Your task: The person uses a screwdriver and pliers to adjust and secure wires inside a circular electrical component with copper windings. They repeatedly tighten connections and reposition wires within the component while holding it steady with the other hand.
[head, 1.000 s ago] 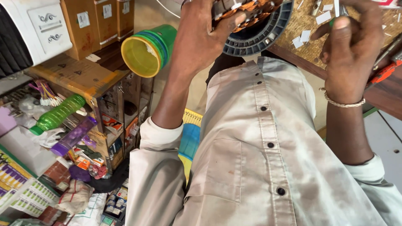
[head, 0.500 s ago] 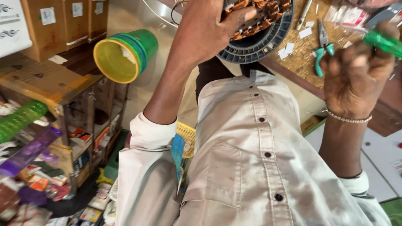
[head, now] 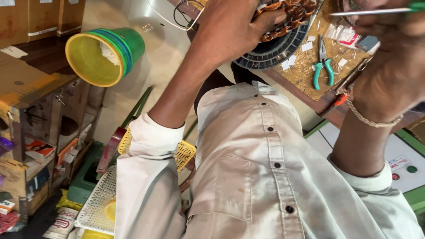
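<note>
Left hand: the left hand (head: 230,31) is clamped over a motor stator (head: 276,42), fingers curled across its copper windings (head: 290,15), pressing it against the near edge of the workbench (head: 305,73)
Right hand: the right hand (head: 389,66), a thin chain bracelet (head: 369,116) at the wrist, is closed in a fist round a green-handled tool whose slim metal shaft (head: 372,12) runs level towards the stator; the tip is out of sight
Stator: a dark slotted ring with coils of copper wire packed into its upper part, half hidden under the left hand; it sits at the bench's near edge, close to the left corner
Bench top: teal-handled pliers (head: 322,66) lie just beside the stator, between it and the right hand; small white paper slips (head: 307,45) are scattered around them, and a small clear packet (head: 343,35) lies further back
Shelf side: a stack of green and yellow plastic cups (head: 104,55) lies on its side, mouth towards the camera, beside a wooden rack (head: 31,110) crowded with boxes
Below: a pale button-up shirt (head: 261,177) fills the lower frame, with a white and yellow mesh basket (head: 104,199) by the left sleeve
</note>
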